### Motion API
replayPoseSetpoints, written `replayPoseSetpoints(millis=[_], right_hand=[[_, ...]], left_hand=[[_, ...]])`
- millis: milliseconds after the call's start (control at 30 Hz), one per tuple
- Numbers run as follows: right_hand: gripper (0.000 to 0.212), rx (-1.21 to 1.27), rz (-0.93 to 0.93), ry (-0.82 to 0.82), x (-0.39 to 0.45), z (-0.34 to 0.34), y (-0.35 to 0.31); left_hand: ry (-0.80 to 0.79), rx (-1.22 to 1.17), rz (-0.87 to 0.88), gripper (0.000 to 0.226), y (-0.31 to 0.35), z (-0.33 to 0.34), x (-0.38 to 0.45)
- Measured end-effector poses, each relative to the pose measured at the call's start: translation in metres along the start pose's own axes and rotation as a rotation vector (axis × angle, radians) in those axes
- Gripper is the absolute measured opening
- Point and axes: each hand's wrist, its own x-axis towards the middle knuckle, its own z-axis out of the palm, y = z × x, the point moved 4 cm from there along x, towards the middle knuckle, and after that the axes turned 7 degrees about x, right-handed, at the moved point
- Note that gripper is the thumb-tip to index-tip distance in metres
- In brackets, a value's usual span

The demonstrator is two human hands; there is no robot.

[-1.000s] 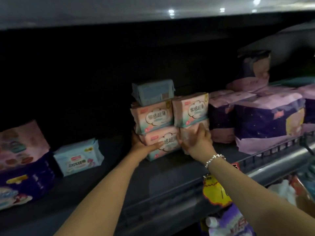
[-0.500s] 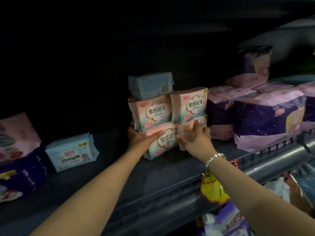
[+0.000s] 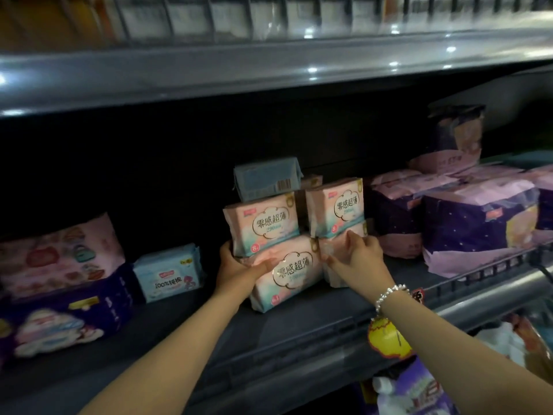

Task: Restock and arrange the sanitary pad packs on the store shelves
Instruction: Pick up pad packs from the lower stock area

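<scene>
The left hand [image 3: 239, 269] grips the bottom pink pad pack [image 3: 288, 274] of a stack on the dark shelf [image 3: 299, 327]. The right hand [image 3: 357, 259] holds the neighbouring lower pack [image 3: 333, 256], fingers curled over its top.

Both hands [image 3: 239, 269] seemingly hold the bottom pink packs [image 3: 287, 272]
</scene>
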Motion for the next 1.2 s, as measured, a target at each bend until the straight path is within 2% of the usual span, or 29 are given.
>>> replayPoseSetpoints(millis=[233, 400, 567, 667, 800, 900, 1000, 1067, 1200], right_hand=[[0.07, -0.018, -0.198, 0.036, -0.04, 0.014, -0.041], [0.066, -0.047, -0.231, -0.033, -0.061, 0.028, -0.059], [0.066, 0.033, -0.044, -0.289, -0.076, 0.056, -0.069], [0.058, 0.258, 0.088, -0.425, -0.084, 0.065, -0.073], [0.059, 0.506, 0.181, -0.604, -0.086, 0.075, -0.085], [0.044, 0.636, 0.221, -0.581, -0.086, 0.078, -0.091], [0.053, 0.643, 0.236, -0.494, -0.09, 0.073, -0.096], [0.052, 0.639, 0.238, -0.429, -0.095, 0.07, -0.099], [0.051, 0.662, 0.184, -0.377, -0.107, 0.064, -0.105]], left_hand=[[-0.038, -0.048, -0.077, 0.06, 0.002, -0.05, -0.042], [-0.052, -0.119, -0.142, 0.065, 0.006, -0.081, -0.067], [-0.038, -0.263, -0.303, 0.077, 0.001, -0.108, -0.081], [-0.075, -0.353, -0.345, 0.082, 0.001, -0.118, -0.088], [-0.099, -0.443, -0.4, 0.073, 0.007, -0.123, -0.097], [-0.11, -0.502, -0.462, 0.051, 0.014, -0.122, -0.103], [-0.12, -0.544, -0.539, 0.034, 0.02, -0.12, -0.112], [-0.115, -0.551, -0.556, 0.039, 0.022, -0.118, -0.116], [-0.107, -0.557, -0.547, 0.068, 0.03, -0.125, -0.125]])
